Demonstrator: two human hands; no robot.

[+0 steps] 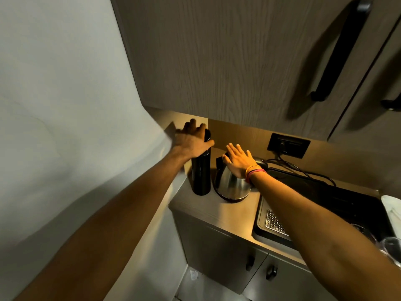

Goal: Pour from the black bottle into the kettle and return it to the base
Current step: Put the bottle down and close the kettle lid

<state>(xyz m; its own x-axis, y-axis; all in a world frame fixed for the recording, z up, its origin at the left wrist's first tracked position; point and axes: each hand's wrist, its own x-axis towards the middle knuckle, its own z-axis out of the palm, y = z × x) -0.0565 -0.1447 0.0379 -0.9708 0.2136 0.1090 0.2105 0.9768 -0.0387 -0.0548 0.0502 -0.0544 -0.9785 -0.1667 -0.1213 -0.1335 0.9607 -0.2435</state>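
Note:
A tall black bottle (201, 174) stands upright on the counter's left end, close to the wall. My left hand (192, 140) is wrapped around its top. Right beside it sits a steel kettle (231, 185) on its dark base (231, 199). My right hand (238, 158) lies flat over the kettle's top near the black lid and spout, fingers spread, not gripping anything. The kettle's handle is hidden behind my right wrist.
A black sink (325, 205) with a metal strainer (274, 223) fills the counter to the right. A wall socket (287, 145) with a cord sits behind the kettle. Upper cabinets with long black handles (338, 51) hang overhead. A glass (390, 246) stands at the right edge.

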